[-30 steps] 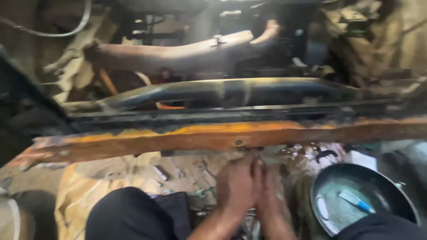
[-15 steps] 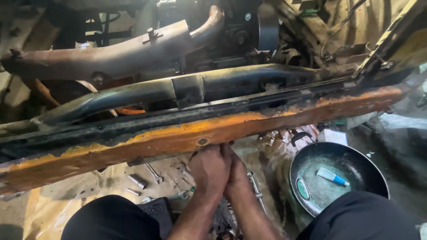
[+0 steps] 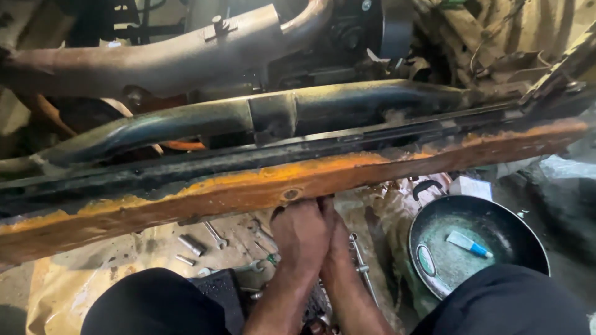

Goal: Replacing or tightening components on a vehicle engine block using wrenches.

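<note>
Head view, bottom of frame: knees in dark trousers left and right, both forearms running up the middle. Left hand (image 3: 301, 232) and right hand (image 3: 338, 239) are pressed together just under the orange rusty beam (image 3: 323, 183), at its lower edge near a small bolt hole (image 3: 290, 194). Fingertips are tucked under the beam, so I can't tell whether they are clamped on anything or just pushing.

Lower middle: wrenches (image 3: 216, 236) and sockets (image 3: 191, 245) lie loose on the tan sheet (image 3: 81, 285), untouched. Lower right: a round dark pan (image 3: 478, 248) holds a small blue-tipped tube (image 3: 469, 244).

Progress, my read: still mid-job on the beam's underside; tools out, nothing visibly removed.

Upper frame: a black tube (image 3: 248, 118) runs along behind the beam, and a rusty exhaust pipe (image 3: 155, 59) sits above it.
</note>
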